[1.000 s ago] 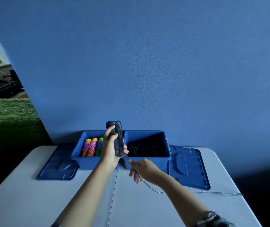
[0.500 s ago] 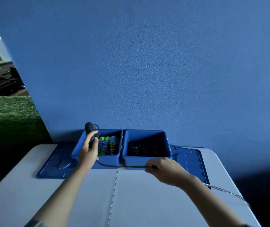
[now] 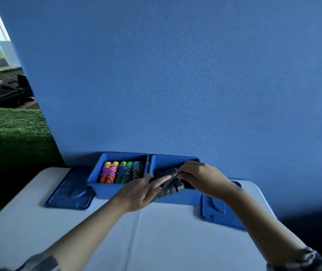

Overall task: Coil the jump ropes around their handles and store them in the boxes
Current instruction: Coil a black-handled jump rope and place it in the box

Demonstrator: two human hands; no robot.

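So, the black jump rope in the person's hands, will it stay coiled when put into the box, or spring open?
The black jump rope probably springs a little: its cord looks smooth and thin, likely slippery. Both the left hand and the right hand hold it over the right box, which suggests the coil needs restraint. The ridged handles look stiff and may roll.

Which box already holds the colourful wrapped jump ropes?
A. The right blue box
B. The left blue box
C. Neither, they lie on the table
B: the colourful ropes, wound round orange, green and blue handles, sit inside the left blue box, while both hands work a black rope over the right box.
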